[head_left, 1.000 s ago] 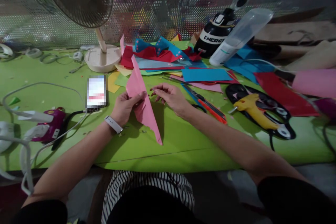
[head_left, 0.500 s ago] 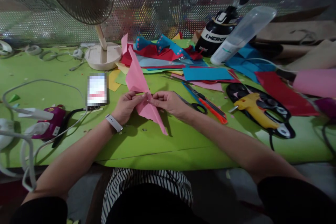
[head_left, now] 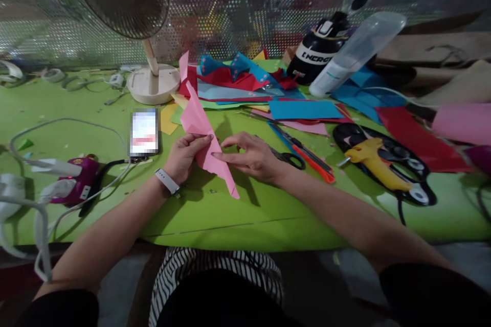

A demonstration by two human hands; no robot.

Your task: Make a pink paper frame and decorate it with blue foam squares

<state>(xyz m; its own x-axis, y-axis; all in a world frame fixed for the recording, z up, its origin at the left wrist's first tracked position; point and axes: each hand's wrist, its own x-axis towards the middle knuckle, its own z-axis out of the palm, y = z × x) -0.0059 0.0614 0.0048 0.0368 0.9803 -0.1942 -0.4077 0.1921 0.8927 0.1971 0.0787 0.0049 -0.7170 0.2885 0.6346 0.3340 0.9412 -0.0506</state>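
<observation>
both hands at pink paper, left hand pinching, right hand fingers outstretched

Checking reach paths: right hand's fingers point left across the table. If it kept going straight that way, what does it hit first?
The right hand would meet the folded pink paper first; its fingertips already sit at the paper's edge. Just behind it is the left hand, which pinches the same sheet. Depth is hard to judge from this view.
</observation>
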